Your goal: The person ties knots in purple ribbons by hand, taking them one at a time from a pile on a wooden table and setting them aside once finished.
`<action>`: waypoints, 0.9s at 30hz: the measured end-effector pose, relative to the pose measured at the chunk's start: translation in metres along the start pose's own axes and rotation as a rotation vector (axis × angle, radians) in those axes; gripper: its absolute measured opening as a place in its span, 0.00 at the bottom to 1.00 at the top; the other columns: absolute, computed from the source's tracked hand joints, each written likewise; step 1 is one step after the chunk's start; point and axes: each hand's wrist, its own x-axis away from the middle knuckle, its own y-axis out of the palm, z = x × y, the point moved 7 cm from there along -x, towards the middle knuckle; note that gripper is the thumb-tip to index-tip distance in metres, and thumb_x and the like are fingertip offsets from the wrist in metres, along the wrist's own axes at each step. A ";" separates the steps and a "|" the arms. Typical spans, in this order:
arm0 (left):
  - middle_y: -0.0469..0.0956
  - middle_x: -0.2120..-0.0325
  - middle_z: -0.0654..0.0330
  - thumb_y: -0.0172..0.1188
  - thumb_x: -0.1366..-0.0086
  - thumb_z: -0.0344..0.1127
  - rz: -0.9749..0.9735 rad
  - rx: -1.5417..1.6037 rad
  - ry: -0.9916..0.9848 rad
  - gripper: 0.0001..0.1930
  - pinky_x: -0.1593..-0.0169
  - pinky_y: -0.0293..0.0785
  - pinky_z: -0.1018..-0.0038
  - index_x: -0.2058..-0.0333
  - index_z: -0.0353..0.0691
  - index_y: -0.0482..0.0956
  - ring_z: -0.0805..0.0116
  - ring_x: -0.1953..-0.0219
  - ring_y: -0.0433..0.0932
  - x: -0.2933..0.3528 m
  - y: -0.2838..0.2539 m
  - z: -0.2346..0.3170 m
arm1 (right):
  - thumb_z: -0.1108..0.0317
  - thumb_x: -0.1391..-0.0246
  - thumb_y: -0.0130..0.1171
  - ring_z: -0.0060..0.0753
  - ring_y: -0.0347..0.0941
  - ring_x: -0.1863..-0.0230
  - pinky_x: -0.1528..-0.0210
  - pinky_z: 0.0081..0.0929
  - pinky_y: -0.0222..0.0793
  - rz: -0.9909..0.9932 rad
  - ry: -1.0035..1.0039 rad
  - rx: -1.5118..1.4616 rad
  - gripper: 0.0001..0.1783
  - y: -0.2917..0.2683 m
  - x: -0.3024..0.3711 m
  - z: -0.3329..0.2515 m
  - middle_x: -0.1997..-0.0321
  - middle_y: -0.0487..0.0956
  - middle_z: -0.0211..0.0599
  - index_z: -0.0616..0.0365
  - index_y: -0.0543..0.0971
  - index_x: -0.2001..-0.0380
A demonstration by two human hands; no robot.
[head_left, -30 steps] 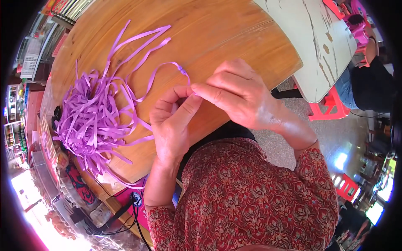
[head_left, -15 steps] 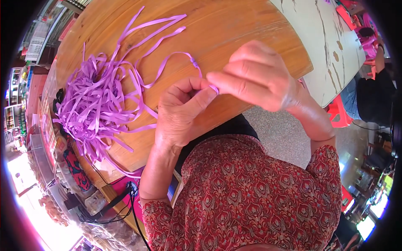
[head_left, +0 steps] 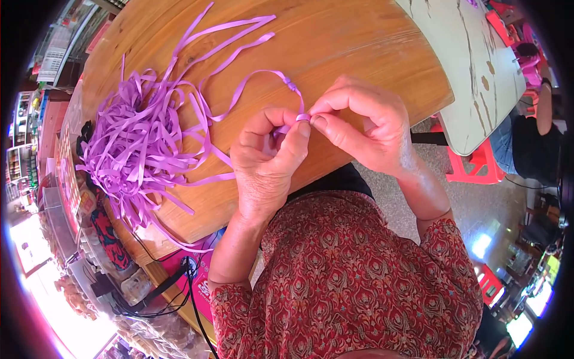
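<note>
A long purple ribbon (head_left: 244,90) runs from a tangled heap of purple ribbon (head_left: 140,140) on the left of the wooden table to my hands. It carries a small knot (head_left: 290,83) just beyond my fingers. My left hand (head_left: 266,149) pinches the ribbon between thumb and index finger, and a small loop shows over the fingertips. My right hand (head_left: 368,125) is close against it, thumb and index fingertip pressed together at the loop. A bit of ribbon seems to be between them, mostly hidden by the fingertips.
The wooden table (head_left: 335,48) lies under the ribbon, with a marble-patterned table (head_left: 472,72) beyond its right edge. Red plastic stools (head_left: 478,164) and a person in dark clothes (head_left: 535,140) are at the right. Black cables (head_left: 190,269) and plastic bags (head_left: 161,326) crowd the lower left.
My right hand has turned and come down, its thumb now showing beside the index finger at the ribbon. The left hand still pinches the ribbon, where a loop is now clearer.
</note>
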 end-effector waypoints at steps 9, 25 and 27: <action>0.67 0.73 0.72 0.59 0.42 0.23 -0.034 -0.085 0.123 0.04 0.71 0.59 0.90 0.69 0.35 0.74 0.87 0.75 0.62 -0.002 -0.001 0.000 | 0.79 0.49 0.56 0.20 0.72 0.68 0.65 0.17 0.67 -0.033 0.123 -0.102 0.04 0.007 0.001 0.008 0.71 0.76 0.34 0.65 0.76 0.68; 0.70 0.69 0.63 0.56 0.42 0.20 -0.153 0.357 0.182 0.05 0.64 0.66 0.81 0.66 0.33 0.74 0.76 0.68 0.68 -0.004 0.003 -0.003 | 0.78 0.45 0.52 0.16 0.69 0.66 0.65 0.13 0.65 0.027 0.264 -0.359 0.04 0.012 0.007 0.015 0.67 0.74 0.33 0.67 0.75 0.65; 0.70 0.69 0.63 0.56 0.42 0.20 -0.115 0.329 0.206 0.06 0.64 0.66 0.81 0.66 0.33 0.74 0.76 0.68 0.68 -0.005 0.001 -0.001 | 0.80 0.47 0.53 0.19 0.69 0.67 0.65 0.14 0.64 0.207 0.048 -0.036 0.05 -0.008 0.005 -0.001 0.67 0.74 0.36 0.66 0.75 0.65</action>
